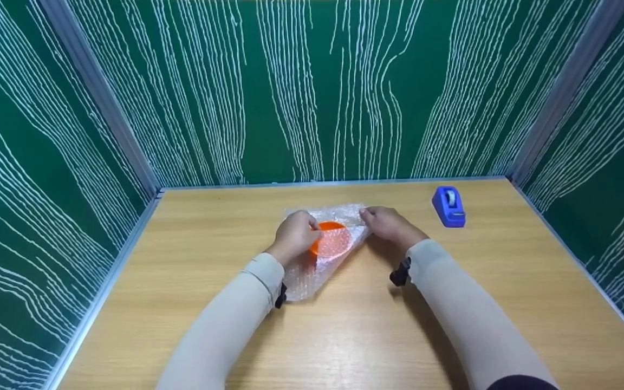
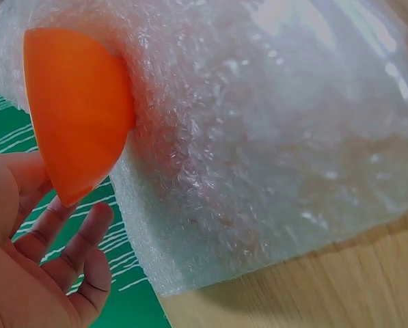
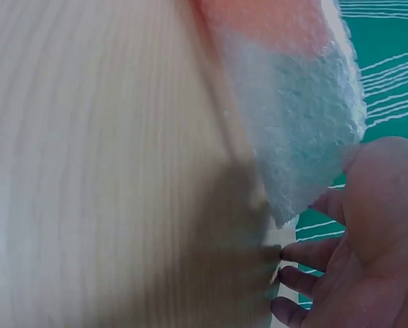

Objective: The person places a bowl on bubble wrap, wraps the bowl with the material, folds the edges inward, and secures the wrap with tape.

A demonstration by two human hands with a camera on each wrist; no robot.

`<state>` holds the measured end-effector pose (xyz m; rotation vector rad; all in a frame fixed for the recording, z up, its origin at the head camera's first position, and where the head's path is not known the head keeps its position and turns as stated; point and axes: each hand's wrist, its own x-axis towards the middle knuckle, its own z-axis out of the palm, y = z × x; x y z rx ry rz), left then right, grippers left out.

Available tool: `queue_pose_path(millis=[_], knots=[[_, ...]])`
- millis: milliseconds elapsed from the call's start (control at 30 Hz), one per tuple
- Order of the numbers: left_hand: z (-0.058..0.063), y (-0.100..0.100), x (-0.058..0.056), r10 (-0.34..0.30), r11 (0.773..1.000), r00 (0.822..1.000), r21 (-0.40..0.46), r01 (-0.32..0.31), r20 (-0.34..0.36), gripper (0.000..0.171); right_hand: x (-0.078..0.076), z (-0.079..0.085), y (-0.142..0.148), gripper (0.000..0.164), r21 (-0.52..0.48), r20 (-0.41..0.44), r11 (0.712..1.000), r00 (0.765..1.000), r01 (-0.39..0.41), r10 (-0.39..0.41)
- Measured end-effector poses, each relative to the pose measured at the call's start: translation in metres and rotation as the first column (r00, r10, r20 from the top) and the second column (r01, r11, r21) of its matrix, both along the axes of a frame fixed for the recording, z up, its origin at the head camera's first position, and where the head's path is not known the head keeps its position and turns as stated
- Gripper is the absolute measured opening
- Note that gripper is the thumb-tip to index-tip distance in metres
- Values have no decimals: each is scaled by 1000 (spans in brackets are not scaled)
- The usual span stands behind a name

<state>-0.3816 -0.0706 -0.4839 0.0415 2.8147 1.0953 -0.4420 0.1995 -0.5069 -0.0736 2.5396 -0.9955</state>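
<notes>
An orange bowl [image 1: 331,225] lies in the middle of the table, partly covered by a sheet of bubble wrap [image 1: 302,283]. My left hand [image 1: 294,234] pinches the bowl's rim. In the left wrist view the bowl [image 2: 77,113] stands tilted on its side against the bubble wrap [image 2: 258,150], and the other fingers of the left hand [image 2: 36,263] spread loosely below the rim. My right hand [image 1: 391,224] holds the sheet's right corner between thumb and finger. The right wrist view shows that bubble wrap corner [image 3: 309,123] at the right hand [image 3: 378,239], with the bowl's orange showing through.
A blue tape dispenser [image 1: 449,207] stands at the back right of the wooden table [image 1: 182,281]. Green panels [image 1: 333,97] with white wavy lines rise along the table's back and sides. Each wrist carries a dark strapped device [image 1: 400,272].
</notes>
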Motion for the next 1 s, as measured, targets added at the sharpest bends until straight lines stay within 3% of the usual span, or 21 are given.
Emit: queue_pose_path(millis=[167,367,533,800,1000], knots=[[0,-1,-1,0,1000,1000,-1,0,-8,10,1,3,0,78,-16,-16,1000,1000,-12,12],[0,0,-1,-4,999,999,-38,2,-36,11,1,4,-4,77,37,-60,999,997,-39,42],[-1,2,-2,9,1000,1000,-2,-8,3,13,4,5,-5,80,50,-13,998,999,-32,33],[0,2,-2,-5,1000,1000,-23,5,-12,9,3,4,-8,77,-51,-19,997,998,51,-52],[-1,1,-3,-12,1000,1000,-28,11,-19,9,0,7,-7,71,-152,-54,977,985,152,-162]])
